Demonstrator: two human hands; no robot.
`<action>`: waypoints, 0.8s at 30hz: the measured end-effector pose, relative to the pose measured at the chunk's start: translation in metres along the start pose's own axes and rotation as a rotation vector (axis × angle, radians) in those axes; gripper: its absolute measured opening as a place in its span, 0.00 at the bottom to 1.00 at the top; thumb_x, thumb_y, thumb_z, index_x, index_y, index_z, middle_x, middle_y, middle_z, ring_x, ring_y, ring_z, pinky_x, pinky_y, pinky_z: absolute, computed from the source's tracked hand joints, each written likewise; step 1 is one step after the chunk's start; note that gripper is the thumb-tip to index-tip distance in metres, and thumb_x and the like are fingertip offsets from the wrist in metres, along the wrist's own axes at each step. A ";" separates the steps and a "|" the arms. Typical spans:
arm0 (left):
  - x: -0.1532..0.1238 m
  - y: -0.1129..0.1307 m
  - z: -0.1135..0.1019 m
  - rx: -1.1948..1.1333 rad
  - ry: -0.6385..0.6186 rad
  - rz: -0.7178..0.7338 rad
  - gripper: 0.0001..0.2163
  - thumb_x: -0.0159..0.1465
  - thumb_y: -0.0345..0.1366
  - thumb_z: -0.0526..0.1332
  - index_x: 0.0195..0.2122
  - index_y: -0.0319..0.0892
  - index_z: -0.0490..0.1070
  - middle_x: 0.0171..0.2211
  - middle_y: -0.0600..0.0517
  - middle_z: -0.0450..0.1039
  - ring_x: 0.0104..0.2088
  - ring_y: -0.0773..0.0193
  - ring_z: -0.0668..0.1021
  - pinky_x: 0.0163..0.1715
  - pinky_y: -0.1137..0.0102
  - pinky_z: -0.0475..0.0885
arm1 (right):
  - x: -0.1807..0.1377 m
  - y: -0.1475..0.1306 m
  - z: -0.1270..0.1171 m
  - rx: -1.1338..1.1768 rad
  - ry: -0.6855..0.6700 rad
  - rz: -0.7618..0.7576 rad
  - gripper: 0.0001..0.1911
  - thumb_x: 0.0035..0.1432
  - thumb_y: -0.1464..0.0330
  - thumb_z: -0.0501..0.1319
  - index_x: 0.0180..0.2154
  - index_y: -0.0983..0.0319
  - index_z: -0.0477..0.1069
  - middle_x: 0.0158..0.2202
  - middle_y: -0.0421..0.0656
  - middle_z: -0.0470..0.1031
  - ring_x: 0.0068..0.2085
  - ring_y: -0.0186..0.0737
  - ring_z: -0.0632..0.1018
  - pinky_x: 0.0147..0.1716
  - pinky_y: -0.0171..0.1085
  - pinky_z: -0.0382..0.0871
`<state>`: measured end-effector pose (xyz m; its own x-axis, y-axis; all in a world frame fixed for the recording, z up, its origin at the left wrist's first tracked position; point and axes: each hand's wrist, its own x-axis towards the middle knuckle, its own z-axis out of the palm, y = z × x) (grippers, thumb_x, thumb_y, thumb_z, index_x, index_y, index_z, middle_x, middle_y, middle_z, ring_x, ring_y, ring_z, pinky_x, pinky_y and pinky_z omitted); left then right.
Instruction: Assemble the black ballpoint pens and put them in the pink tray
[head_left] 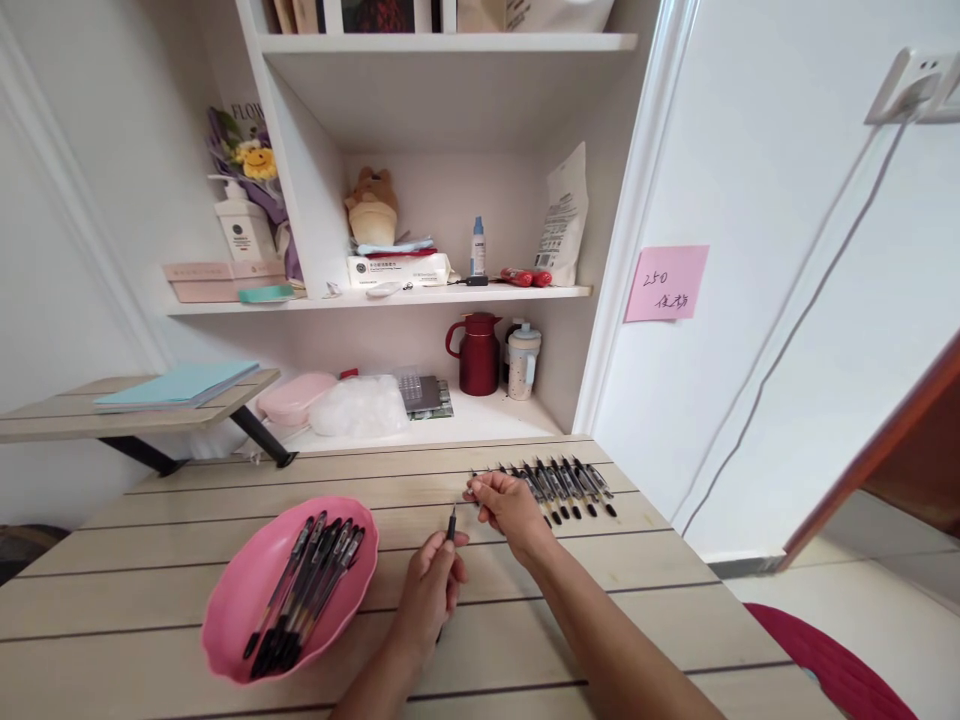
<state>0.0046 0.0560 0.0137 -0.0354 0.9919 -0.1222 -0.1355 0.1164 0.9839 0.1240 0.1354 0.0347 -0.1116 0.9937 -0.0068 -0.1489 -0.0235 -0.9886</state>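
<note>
From where I stand, the left far corner of the desk (420, 690) carries a small raised shelf (45, 422) with a stack of pale blue paper (180, 384) on it. In front of that, towards the left near corner, sits a pink scalloped bowl (223, 600). A bundle of dark pens (315, 585) lies inside, mostly side by side, their length slanting from the near left up to the far right.

Just right of the bowl, mid-desk, the left hand (433, 580) is curled round a single black pen (451, 527), thumb laid along it. That pen's long axis runs almost straight at the far edge, leaning a touch right, its slim tip foremost and its other end showing below the fist.

The right hand (514, 510) comes next, thumb and forefinger pinched together; whatever bit they may have between them is too small for me to make out. Those fingertips are beyond the pen's tip and slightly to its right, near it but apart, so the gap between tip and pinch is what matters.

Past the right hand, by the desk's right far corner, a row of pens (556, 484) lies side by side, thin points towards the far edge. The hand hides the row's left end.
</note>
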 end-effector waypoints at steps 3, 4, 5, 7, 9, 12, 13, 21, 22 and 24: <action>-0.001 0.001 0.000 0.025 -0.013 -0.005 0.17 0.52 0.47 0.55 0.37 0.40 0.68 0.20 0.58 0.62 0.13 0.76 0.59 0.11 0.79 0.46 | -0.003 -0.003 0.004 0.003 0.005 -0.042 0.15 0.41 0.58 0.62 0.25 0.65 0.68 0.21 0.37 0.70 0.15 0.23 0.62 0.13 0.27 0.48; -0.001 0.001 0.000 0.032 -0.018 -0.006 0.17 0.52 0.47 0.55 0.37 0.40 0.68 0.20 0.58 0.62 0.13 0.76 0.59 0.10 0.79 0.46 | -0.003 -0.004 0.006 -0.007 0.005 -0.053 0.15 0.41 0.58 0.62 0.25 0.65 0.68 0.20 0.36 0.68 0.15 0.23 0.61 0.14 0.28 0.49; 0.000 0.001 0.000 0.035 -0.023 -0.008 0.17 0.52 0.47 0.55 0.37 0.40 0.68 0.20 0.58 0.62 0.13 0.76 0.58 0.10 0.79 0.46 | -0.004 -0.005 0.007 -0.021 -0.003 -0.057 0.14 0.41 0.59 0.62 0.24 0.64 0.68 0.19 0.35 0.67 0.15 0.23 0.61 0.14 0.28 0.50; 0.000 0.000 0.000 0.033 -0.026 -0.012 0.17 0.51 0.47 0.56 0.37 0.40 0.67 0.19 0.58 0.62 0.13 0.76 0.58 0.10 0.78 0.46 | -0.006 -0.004 0.009 -0.062 -0.035 -0.044 0.13 0.41 0.60 0.62 0.23 0.64 0.68 0.17 0.34 0.65 0.15 0.24 0.61 0.15 0.28 0.52; 0.001 -0.001 0.000 0.028 -0.024 -0.011 0.17 0.51 0.47 0.56 0.36 0.40 0.67 0.19 0.58 0.62 0.13 0.75 0.59 0.10 0.78 0.46 | -0.008 -0.003 0.011 -0.108 -0.077 -0.021 0.11 0.41 0.62 0.62 0.23 0.64 0.68 0.16 0.34 0.64 0.15 0.24 0.61 0.15 0.28 0.53; 0.001 -0.002 -0.001 0.032 -0.005 -0.007 0.16 0.51 0.46 0.56 0.35 0.40 0.67 0.19 0.58 0.62 0.13 0.75 0.59 0.10 0.79 0.46 | -0.010 -0.001 0.013 -0.130 -0.124 0.021 0.11 0.41 0.63 0.63 0.21 0.64 0.67 0.15 0.33 0.64 0.15 0.25 0.62 0.16 0.28 0.54; 0.001 -0.001 -0.001 0.032 0.006 -0.002 0.15 0.51 0.45 0.56 0.34 0.40 0.67 0.19 0.58 0.62 0.13 0.76 0.58 0.10 0.79 0.46 | -0.011 -0.002 0.012 -0.115 -0.140 0.039 0.11 0.41 0.62 0.63 0.21 0.64 0.67 0.15 0.33 0.64 0.15 0.25 0.63 0.16 0.28 0.53; 0.001 0.001 -0.003 0.013 0.016 0.011 0.11 0.51 0.44 0.57 0.28 0.40 0.68 0.20 0.57 0.63 0.14 0.75 0.59 0.11 0.79 0.47 | -0.013 -0.004 0.004 0.090 -0.276 0.181 0.17 0.36 0.60 0.67 0.27 0.65 0.70 0.17 0.34 0.65 0.15 0.23 0.59 0.15 0.28 0.43; 0.000 0.001 -0.003 0.016 0.021 0.006 0.11 0.50 0.44 0.57 0.27 0.40 0.68 0.19 0.57 0.63 0.14 0.75 0.59 0.12 0.79 0.47 | -0.013 -0.002 0.005 0.089 -0.263 0.174 0.17 0.35 0.60 0.67 0.26 0.65 0.69 0.16 0.33 0.64 0.15 0.23 0.58 0.15 0.28 0.42; 0.001 0.001 -0.003 0.030 0.043 0.000 0.11 0.49 0.43 0.58 0.26 0.40 0.68 0.19 0.57 0.63 0.14 0.75 0.59 0.12 0.79 0.47 | -0.013 0.002 0.007 0.071 -0.210 0.146 0.18 0.34 0.59 0.68 0.22 0.65 0.66 0.13 0.32 0.61 0.14 0.23 0.56 0.15 0.28 0.42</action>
<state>0.0019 0.0566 0.0145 -0.0776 0.9889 -0.1266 -0.1056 0.1182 0.9874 0.1177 0.1220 0.0337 -0.3373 0.9350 -0.1094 -0.1841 -0.1795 -0.9664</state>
